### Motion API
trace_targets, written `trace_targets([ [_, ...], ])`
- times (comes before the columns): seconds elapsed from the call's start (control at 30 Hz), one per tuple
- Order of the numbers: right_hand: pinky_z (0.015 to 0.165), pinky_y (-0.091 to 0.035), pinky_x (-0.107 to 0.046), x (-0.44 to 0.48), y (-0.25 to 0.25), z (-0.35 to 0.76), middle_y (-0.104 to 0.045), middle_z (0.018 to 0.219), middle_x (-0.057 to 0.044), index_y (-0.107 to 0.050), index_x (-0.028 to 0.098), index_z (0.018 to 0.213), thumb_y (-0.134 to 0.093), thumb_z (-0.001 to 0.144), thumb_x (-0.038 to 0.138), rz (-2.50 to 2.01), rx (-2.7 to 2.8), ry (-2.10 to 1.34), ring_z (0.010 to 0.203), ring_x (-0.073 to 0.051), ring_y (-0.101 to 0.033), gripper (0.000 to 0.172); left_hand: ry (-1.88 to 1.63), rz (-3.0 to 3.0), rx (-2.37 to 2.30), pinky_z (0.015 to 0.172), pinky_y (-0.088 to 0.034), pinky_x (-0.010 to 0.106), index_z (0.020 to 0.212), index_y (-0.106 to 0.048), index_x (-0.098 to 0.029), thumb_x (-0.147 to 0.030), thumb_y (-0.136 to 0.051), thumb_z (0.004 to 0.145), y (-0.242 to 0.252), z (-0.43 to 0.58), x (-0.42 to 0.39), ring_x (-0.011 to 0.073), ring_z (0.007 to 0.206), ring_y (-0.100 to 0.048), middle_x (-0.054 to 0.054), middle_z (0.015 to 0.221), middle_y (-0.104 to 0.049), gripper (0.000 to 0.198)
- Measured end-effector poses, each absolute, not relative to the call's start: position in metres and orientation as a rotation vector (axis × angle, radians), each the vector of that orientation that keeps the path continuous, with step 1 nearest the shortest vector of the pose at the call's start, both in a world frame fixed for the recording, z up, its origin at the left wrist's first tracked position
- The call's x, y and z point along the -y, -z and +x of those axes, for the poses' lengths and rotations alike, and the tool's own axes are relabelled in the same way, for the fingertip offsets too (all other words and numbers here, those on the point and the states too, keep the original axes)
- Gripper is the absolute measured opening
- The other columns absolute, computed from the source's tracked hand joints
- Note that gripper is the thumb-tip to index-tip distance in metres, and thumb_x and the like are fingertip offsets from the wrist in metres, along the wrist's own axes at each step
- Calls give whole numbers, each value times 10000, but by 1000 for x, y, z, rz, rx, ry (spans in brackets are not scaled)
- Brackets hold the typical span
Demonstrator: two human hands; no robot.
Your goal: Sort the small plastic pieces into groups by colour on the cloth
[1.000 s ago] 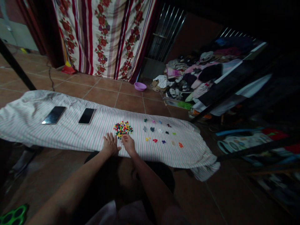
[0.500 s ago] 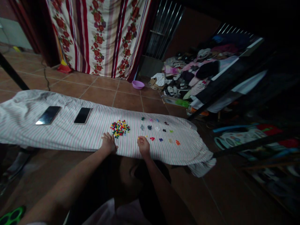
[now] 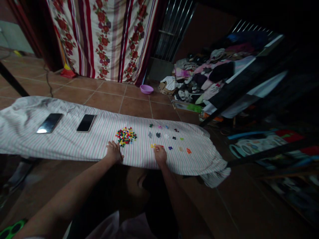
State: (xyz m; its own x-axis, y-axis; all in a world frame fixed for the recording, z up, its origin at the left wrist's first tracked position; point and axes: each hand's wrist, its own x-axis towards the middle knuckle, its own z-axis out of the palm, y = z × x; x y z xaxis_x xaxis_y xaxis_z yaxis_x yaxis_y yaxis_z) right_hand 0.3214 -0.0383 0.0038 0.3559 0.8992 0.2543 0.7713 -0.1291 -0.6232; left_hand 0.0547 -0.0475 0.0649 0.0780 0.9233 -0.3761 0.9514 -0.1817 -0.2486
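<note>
Fingers spread, our left hand [image 3: 114,152] rests at the near edge of the cloth [image 3: 74,144]; our right hand [image 3: 160,154], grip unclear, has shifted rightward.

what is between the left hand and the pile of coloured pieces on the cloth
Nothing visible. Only bare striped cloth lies between the left hand and the pile of coloured pieces; the right hand is off to the side.

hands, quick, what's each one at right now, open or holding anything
Left hand: open, resting on the cloth by the pile, holding nothing.
Right hand: at the yellow pieces; grip cannot be told.
</note>
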Motion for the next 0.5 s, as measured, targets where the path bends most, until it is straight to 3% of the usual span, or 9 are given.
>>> trace_targets([
  [0.23,782,-452,-264,36,-1,317,-704,959,-56,-685,199,923,-456,806,174,-2004,1485,-213,838,-168,-634,258,679,2280,-1954,967,-320,571,1449,-250,22,-504,-473,838,-63,55,47,546,1336,-253,369,1466,-254,837],
  [0.5,760,-506,-288,38,10,323,-695,929,-75,-654,181,923,-420,812,267,-1837,1380,-288,810,-170,-646,273,699,2351,-2002,964,-302,611,1453,-252,9,-520,-505,806,-44,54,47,550,1322,-275,344,1465,-289,873],
])
